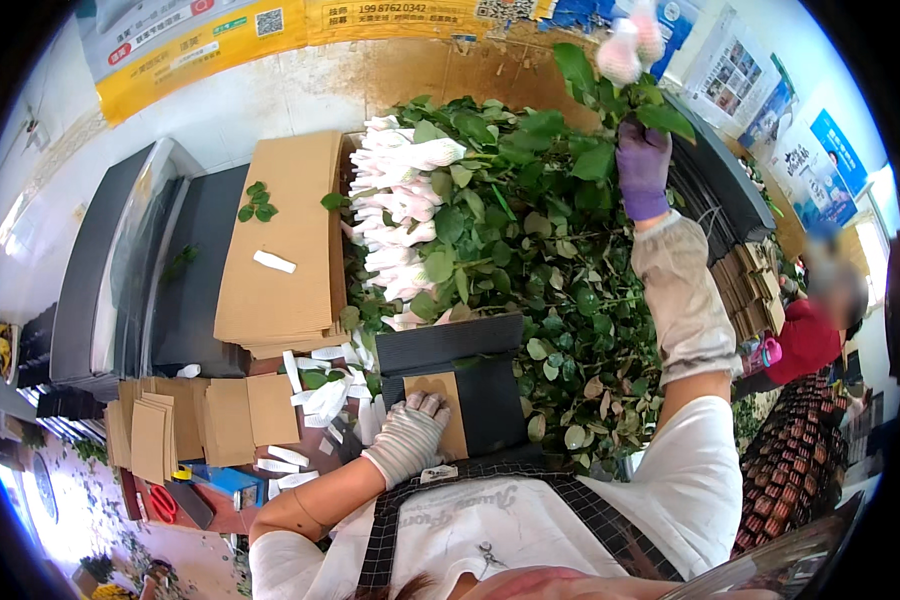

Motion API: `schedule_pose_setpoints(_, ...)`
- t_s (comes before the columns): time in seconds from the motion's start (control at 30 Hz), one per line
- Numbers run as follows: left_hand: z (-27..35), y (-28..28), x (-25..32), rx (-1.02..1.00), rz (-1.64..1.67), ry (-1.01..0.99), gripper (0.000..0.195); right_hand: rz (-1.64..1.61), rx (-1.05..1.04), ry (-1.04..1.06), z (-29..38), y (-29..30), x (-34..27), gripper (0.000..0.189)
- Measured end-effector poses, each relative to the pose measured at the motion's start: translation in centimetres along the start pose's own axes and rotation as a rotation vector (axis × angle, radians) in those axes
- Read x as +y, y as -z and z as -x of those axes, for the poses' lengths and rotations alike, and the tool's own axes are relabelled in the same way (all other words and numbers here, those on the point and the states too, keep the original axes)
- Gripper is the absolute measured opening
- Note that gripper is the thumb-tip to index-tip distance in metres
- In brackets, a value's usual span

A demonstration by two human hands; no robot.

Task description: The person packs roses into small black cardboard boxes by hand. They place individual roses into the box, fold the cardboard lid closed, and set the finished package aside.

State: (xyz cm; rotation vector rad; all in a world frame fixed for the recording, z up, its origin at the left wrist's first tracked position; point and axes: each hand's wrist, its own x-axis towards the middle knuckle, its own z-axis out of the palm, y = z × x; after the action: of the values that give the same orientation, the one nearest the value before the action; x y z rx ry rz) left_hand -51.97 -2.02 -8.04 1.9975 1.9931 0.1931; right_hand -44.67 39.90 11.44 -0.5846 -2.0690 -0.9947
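Note:
My right hand (643, 161), in a purple glove, is raised at the upper right, closed around leafy flower stems. At the top of these stems are pale pink blooms in white foam net sleeves (619, 52). My left hand (414, 435), in a striped grey and white glove, lies with its fingers on a brown cardboard piece (454, 409). That piece rests on a black corrugated sheet (491, 390) in front of me. Beyond it lies a big heap of leafy stems (570, 285), with netted blooms (401, 217) stacked at its left end.
Brown cardboard sheets (285, 202) are stacked left of the heap, beside black sheets (199, 277). White net sleeves (326, 401), red scissors (163, 504) and a blue box (232, 484) lie at lower left. Black cartons (720, 180) stand at right; a person in red (806, 341) is farther right.

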Motion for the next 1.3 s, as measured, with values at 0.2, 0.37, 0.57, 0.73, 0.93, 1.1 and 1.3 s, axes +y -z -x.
schedule_pose_setpoints(0.2,0.0,0.3,0.2,0.039,-0.009,-0.022,0.074,-0.83,-0.495,0.028,-2.1,-3.6,2.5,0.045)
schedule_pose_setpoints(0.37,0.6,1.3,0.2,0.011,-0.004,0.034,0.072,-1.624,-0.647,-0.387,-6.3,5.6,3.8,0.047)
schedule_pose_setpoints(0.57,0.5,1.8,0.1,0.027,0.06,-0.037,0.073,-0.749,-0.288,0.018,-3.0,3.1,3.7,0.039)
schedule_pose_setpoints(0.73,-2.2,7.6,0.6,0.433,0.879,-0.056,0.078,-0.528,-0.381,0.283,-1.7,4.6,0.2,0.042)
schedule_pose_setpoints(0.93,-14.0,17.4,0.3,1.005,1.299,-0.085,0.06,-0.618,-0.003,0.463,0.7,4.2,-5.7,0.037)
schedule_pose_setpoints(1.1,-17.9,20.2,-2.0,0.72,1.761,0.061,0.032,-0.523,-0.416,0.026,-0.1,0.0,5.7,0.03)
schedule_pose_setpoints(1.3,-18.1,14.1,-10.1,0.699,2.105,0.307,0.022,-0.107,0.079,-0.322,-0.6,9.5,18.6,0.021)
